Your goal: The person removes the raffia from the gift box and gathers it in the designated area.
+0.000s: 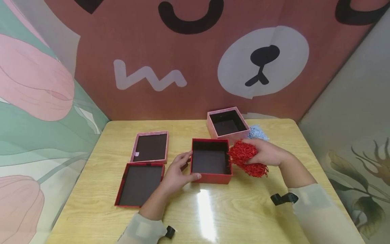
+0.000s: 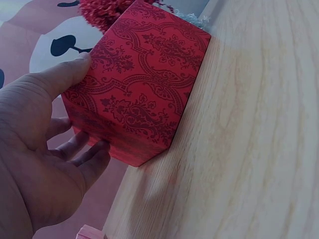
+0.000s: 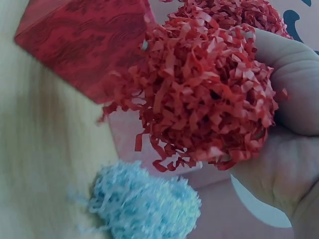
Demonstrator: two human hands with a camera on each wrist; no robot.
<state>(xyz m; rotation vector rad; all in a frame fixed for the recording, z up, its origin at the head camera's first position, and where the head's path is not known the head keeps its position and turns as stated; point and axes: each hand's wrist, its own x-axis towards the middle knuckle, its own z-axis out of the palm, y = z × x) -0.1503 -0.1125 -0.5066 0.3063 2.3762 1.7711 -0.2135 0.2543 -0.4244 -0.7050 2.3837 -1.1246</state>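
Note:
A bunch of red shredded paper (image 1: 243, 156) is gripped in my right hand (image 1: 268, 152), beside the right wall of a red patterned box (image 1: 210, 178). In the right wrist view, crinkled strips (image 3: 209, 94) bulge out from the hand and some reach towards the box. The box stands with its top uncovered and its dark inside showing. My left hand (image 1: 176, 174) holds it at the left; in the left wrist view the thumb (image 2: 72, 74) lies on the front face and the bent fingers (image 2: 92, 159) touch the left side.
Behind the red box stands a pink box (image 1: 234, 136) with a dark interior. Light blue shredded paper (image 1: 258, 132) lies at its right. To the left, a pink lid (image 1: 166, 149) and a red lid (image 1: 120, 193) lie inside up on the wooden table (image 1: 243, 213).

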